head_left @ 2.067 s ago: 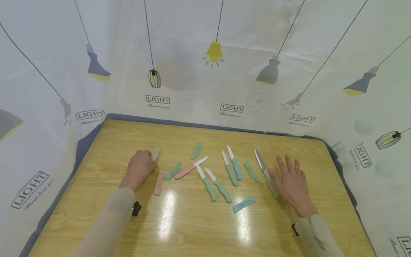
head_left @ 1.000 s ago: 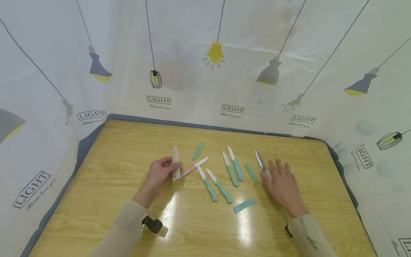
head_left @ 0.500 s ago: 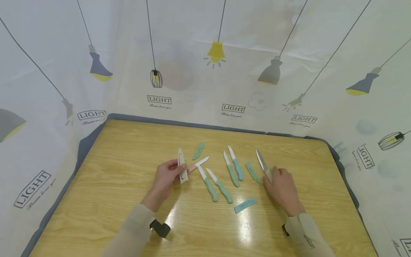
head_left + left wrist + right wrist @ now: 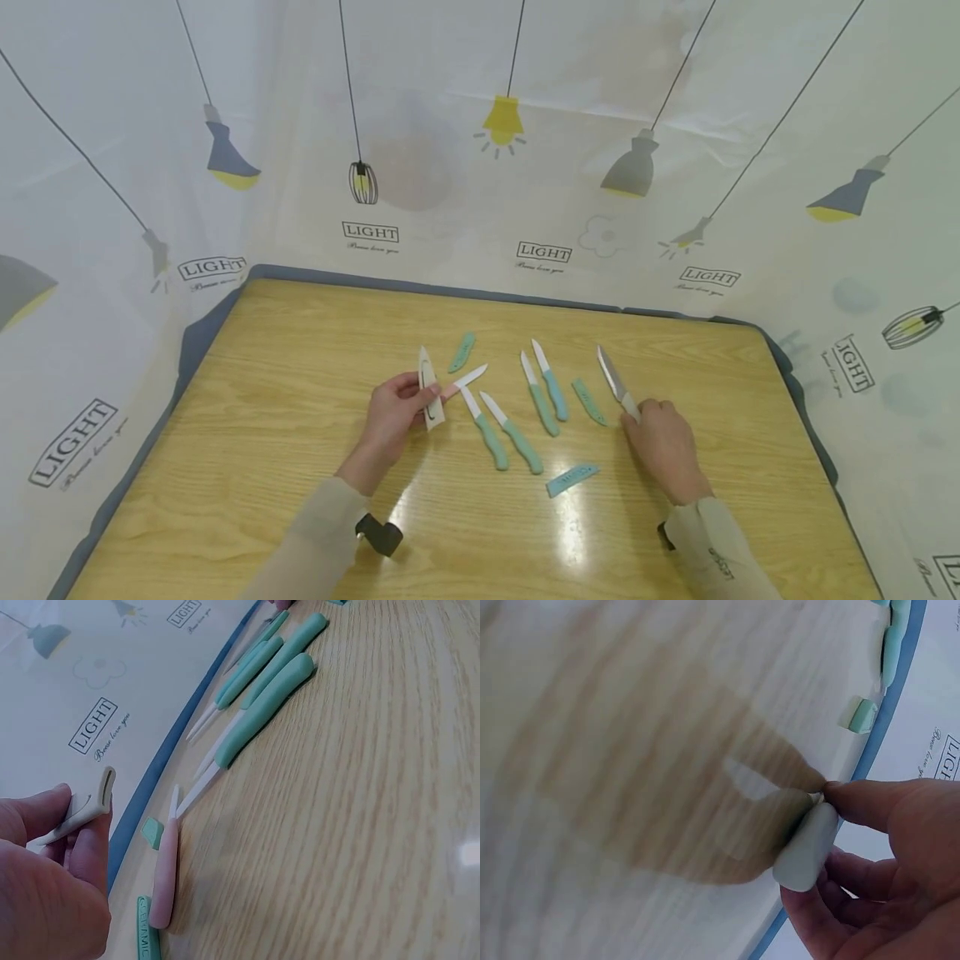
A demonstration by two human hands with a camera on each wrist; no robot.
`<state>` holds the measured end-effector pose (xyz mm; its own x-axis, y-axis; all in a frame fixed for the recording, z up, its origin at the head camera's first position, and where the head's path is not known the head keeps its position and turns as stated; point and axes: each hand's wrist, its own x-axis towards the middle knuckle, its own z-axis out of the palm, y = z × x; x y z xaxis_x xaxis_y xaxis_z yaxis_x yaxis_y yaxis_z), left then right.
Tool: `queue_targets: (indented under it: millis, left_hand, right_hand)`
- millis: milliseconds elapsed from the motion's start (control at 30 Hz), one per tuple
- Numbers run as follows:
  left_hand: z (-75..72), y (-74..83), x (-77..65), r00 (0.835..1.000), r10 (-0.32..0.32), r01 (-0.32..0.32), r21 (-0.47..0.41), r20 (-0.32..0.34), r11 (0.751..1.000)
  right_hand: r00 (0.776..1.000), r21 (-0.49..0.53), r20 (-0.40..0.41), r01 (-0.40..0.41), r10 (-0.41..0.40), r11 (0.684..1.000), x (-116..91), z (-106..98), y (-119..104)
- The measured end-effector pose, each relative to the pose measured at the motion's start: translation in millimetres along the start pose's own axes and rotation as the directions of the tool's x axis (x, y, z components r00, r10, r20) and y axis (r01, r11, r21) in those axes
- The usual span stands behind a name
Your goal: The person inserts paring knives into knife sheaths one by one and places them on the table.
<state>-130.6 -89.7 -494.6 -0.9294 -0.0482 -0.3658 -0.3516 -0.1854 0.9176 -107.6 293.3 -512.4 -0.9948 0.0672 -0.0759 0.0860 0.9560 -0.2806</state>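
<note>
My left hand (image 4: 386,417) pinches a cream knife sheath (image 4: 427,367) between thumb and fingers, pointed end away from me. In the left wrist view the slot at the open end of the sheath (image 4: 97,802) shows. To the right, my right hand (image 4: 663,442) grips the white handle of a larger steel-bladed knife (image 4: 613,377); its blade points to the far left. The right wrist view shows the handle (image 4: 806,851) between thumb and fingers, with the blade hidden. Beside the left hand lies a pink-handled knife (image 4: 471,377), partly covered by that hand.
On the wooden table (image 4: 465,542) lie two green-handled knives (image 4: 491,442), another green-handled knife (image 4: 545,417) and a blue-handled knife (image 4: 555,396). Green sheaths (image 4: 462,352) (image 4: 588,402) and a blue sheath (image 4: 572,480) are scattered among them. A printed curtain (image 4: 450,217) surrounds the table.
My left hand has lifted the cream sheath and brought it right, over the pink knife's handle. My right hand, flat beside the steel knife earlier, has curled round its handle.
</note>
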Motion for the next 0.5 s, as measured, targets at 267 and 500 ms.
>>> queue_targets:
  millis: [267, 500]
  left_hand:
    - [3.2, 0.1, -1.7, 1.000, -0.004, 0.004, 0.001, 0.004, 1.000]
    - [3.6, -0.7, 0.7, 0.999, 0.024, -0.023, -0.026, 0.030, 0.999]
  right_hand:
    - [0.998, 0.112, 0.032, -0.060, 0.057, 0.992, -1.8, -5.5, 0.6]
    - [0.997, 0.210, 0.015, -0.077, 0.076, 0.975, -8.0, -14.0, -0.3]
